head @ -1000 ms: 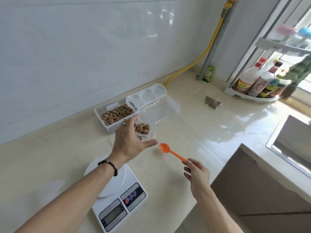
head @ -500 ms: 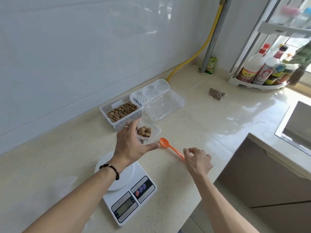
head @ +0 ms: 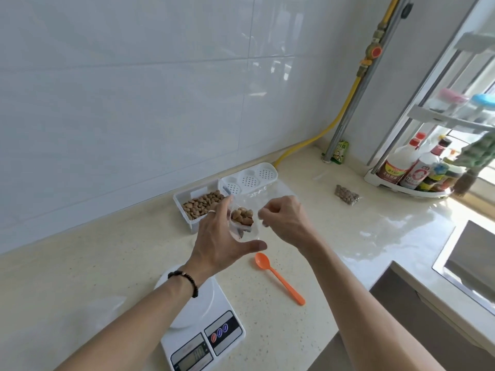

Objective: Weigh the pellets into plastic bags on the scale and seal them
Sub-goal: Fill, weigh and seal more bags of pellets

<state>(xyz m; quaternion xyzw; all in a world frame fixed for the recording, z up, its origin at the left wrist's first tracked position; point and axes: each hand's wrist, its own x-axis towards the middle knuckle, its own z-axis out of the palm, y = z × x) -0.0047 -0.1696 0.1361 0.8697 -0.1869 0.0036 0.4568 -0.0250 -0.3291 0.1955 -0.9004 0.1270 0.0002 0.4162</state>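
Note:
My left hand (head: 221, 236) holds a small clear plastic bag (head: 242, 219) with brown pellets in it above the counter, between the scale and the pellet box. My right hand (head: 285, 216) pinches the bag's right top edge with curled fingers. The white kitchen scale (head: 203, 328) stands near the counter's front edge under my left forearm, its platform bare. A clear box of brown pellets (head: 199, 204) sits against the wall, its white lid (head: 249, 179) flipped open beside it. The orange spoon (head: 278, 277) lies on the counter right of the scale.
A sealed bag of pellets (head: 347, 194) lies further right on the counter. A corner rack with bottles (head: 412, 172) stands at the far right, a yellow hose (head: 332, 121) and pipe run up the wall. A sink edge (head: 455, 266) is at the right.
My right hand has laid the orange spoon down on the counter and moved up to the bag, pinching its edge. My left hand kept holding the bag of pellets.

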